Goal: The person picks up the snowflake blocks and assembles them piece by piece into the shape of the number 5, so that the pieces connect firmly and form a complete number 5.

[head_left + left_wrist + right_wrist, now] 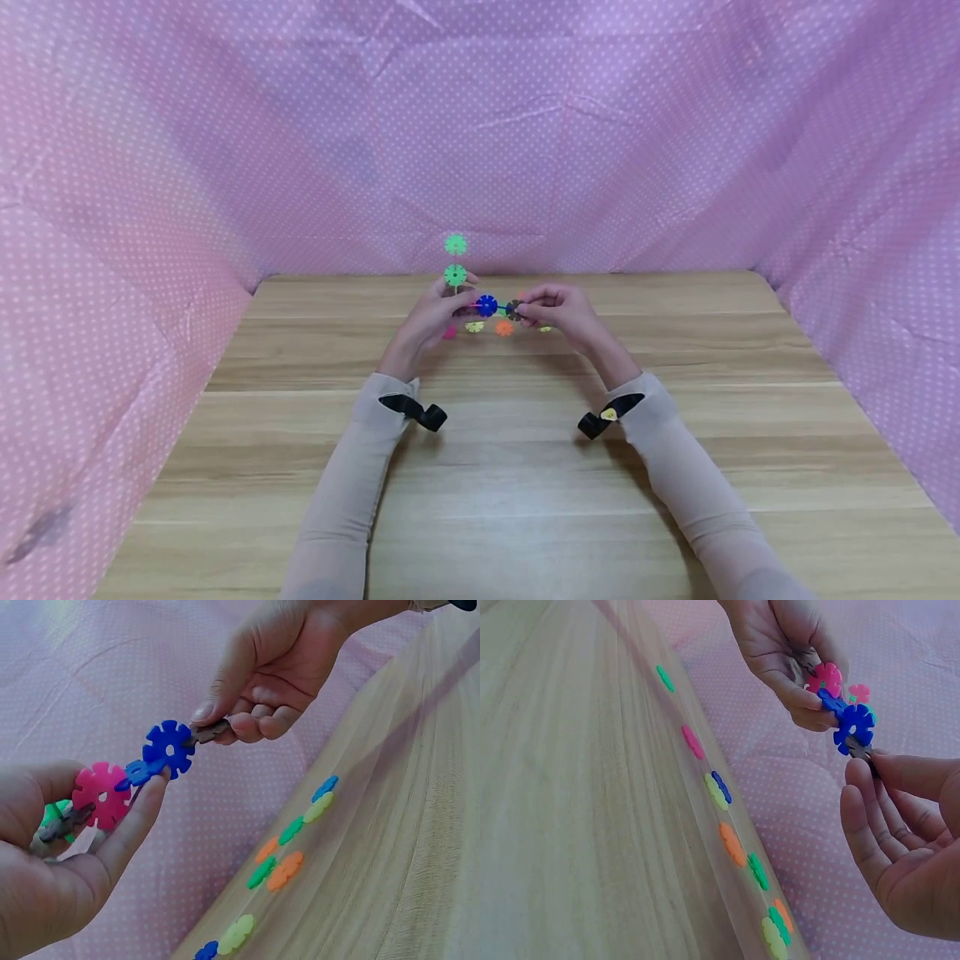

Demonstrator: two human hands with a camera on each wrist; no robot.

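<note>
My left hand (431, 321) holds a chain of slotted plastic snowflake discs above the table's far part. In the left wrist view the chain has a pink disc (103, 796) between thumb and fingers, then a tilted blue disc (142, 772) and an upright blue disc (169, 749). Two light green discs (455, 275) rise over the left hand in the head view. From the other side, my right hand (566, 315) pinches a brown disc (211, 733) between thumb and fingers; its edge meets the upright blue disc's slot. The left fingers partly cover the chain.
Loose discs lie along the wooden table's (495, 500) far edge, among them an orange disc (503, 328), a yellow disc (474, 327) and a pink disc (692, 742). A pink dotted cloth (480, 125) hangs behind and at both sides.
</note>
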